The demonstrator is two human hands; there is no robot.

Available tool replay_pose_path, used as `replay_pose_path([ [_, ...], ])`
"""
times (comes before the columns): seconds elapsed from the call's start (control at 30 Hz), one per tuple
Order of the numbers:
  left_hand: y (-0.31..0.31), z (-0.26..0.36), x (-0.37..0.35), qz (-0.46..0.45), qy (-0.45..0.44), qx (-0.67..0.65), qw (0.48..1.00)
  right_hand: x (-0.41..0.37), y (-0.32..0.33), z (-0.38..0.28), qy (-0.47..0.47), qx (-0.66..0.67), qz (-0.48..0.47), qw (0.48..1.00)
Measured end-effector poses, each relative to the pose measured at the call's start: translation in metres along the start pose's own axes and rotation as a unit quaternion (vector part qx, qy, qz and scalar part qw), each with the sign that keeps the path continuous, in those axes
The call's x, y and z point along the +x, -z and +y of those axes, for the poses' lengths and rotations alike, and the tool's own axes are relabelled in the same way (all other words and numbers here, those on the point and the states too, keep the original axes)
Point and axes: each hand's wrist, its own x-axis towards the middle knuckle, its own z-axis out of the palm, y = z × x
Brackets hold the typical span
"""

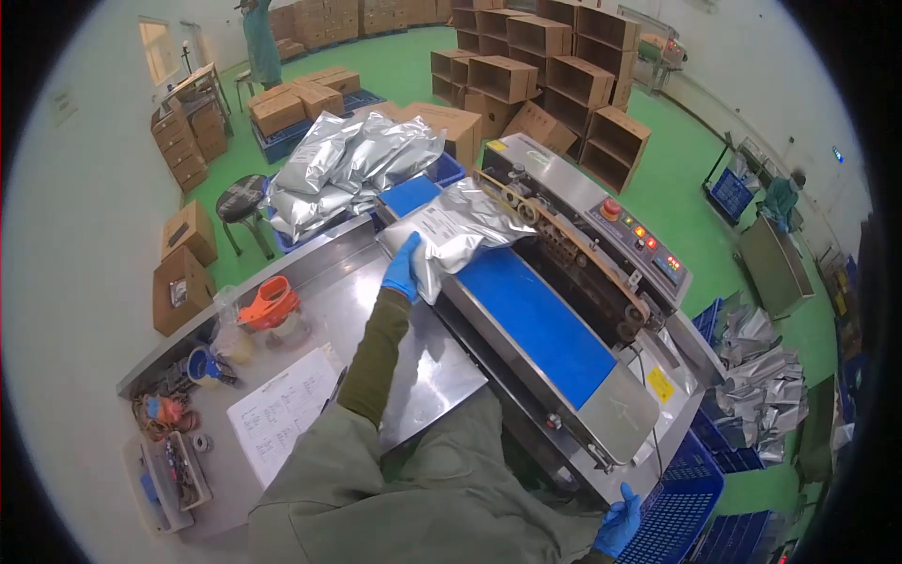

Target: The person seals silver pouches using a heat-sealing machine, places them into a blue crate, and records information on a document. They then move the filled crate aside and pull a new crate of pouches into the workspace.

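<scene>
A full silver foil bag [449,230] lies slanted over the blue conveyor belt [536,315] of a band sealer [573,221], its far end at the sealing rail. My left hand [401,268], in a blue glove, grips the bag's near edge. Low on the right, my right hand [620,526], gloved in blue too, is held beside a blue plastic basket [678,498]. Its fingers are loosely bent and apart, with nothing seen in them. Lit red indicators and a red button [611,209] show on the sealer's panel.
Behind the belt, a blue crate holds several filled foil bags [352,164]. On the steel table stand an orange tape dispenser [270,303], a written sheet [282,414] and a tool bin [174,479]. More foil bags [766,385] lie right. Cardboard boxes [540,75] and two people are farther off.
</scene>
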Motion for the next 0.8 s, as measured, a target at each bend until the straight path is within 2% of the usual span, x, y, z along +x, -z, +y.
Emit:
replay_pose_path([
  [0.07, -0.002, 0.019, 0.009, -0.011, -0.019, 0.003, 1.000, 0.010, 0.019, 0.009, 0.037, -0.040, -0.015, 0.998],
  [0.13, 0.020, 0.034, 0.042, -0.018, -0.046, 0.018, 0.999, 0.021, 0.038, 0.009, -0.192, -0.075, -0.004, 0.978],
  [0.17, 0.010, 0.043, 0.036, 0.000, -0.071, 0.028, 0.997, 0.012, 0.020, 0.005, -0.143, -0.073, -0.003, 0.987],
  [0.3, 0.049, 0.067, 0.095, 0.024, -0.079, 0.013, 0.997, 0.007, 0.002, 0.005, -0.107, -0.055, 0.029, 0.992],
  [0.37, 0.038, 0.076, 0.094, 0.170, -0.211, 0.163, 0.949, -0.009, -0.026, -0.006, 0.017, -0.078, 0.067, 0.995],
  [0.4, 0.026, 0.074, 0.084, 0.185, -0.326, 0.166, 0.912, -0.014, -0.033, -0.012, 0.023, -0.075, 0.070, 0.995],
  [0.47, -0.014, 0.077, 0.049, 0.223, -0.450, 0.186, 0.844, -0.021, -0.043, -0.022, 0.019, -0.103, 0.084, 0.991],
  [0.5, -0.038, 0.085, 0.021, 0.199, -0.481, 0.228, 0.823, -0.017, -0.036, -0.017, 0.023, -0.102, 0.088, 0.991],
  [0.57, -0.065, 0.104, -0.007, 0.189, -0.553, 0.291, 0.757, -0.001, -0.007, -0.002, -0.078, -0.102, 0.093, 0.987],
  [0.6, -0.068, 0.118, -0.007, 0.202, -0.594, 0.314, 0.713, 0.009, 0.007, -0.003, -0.082, -0.106, 0.098, 0.986],
  [0.67, -0.085, 0.159, 0.005, 0.080, -0.597, 0.169, 0.780, 0.020, 0.034, -0.002, -0.283, -0.073, 0.052, 0.955],
  [0.7, -0.107, 0.183, 0.002, 0.054, -0.612, 0.152, 0.775, -0.008, 0.004, 0.000, 0.004, -0.084, 0.013, 0.996],
  [0.73, -0.127, 0.203, 0.007, 0.027, -0.626, 0.134, 0.768, -0.009, -0.002, -0.004, -0.004, -0.087, 0.017, 0.996],
  [0.8, -0.133, 0.254, 0.053, 0.083, -0.554, 0.129, 0.818, -0.009, -0.004, -0.007, -0.024, -0.062, 0.005, 0.998],
])
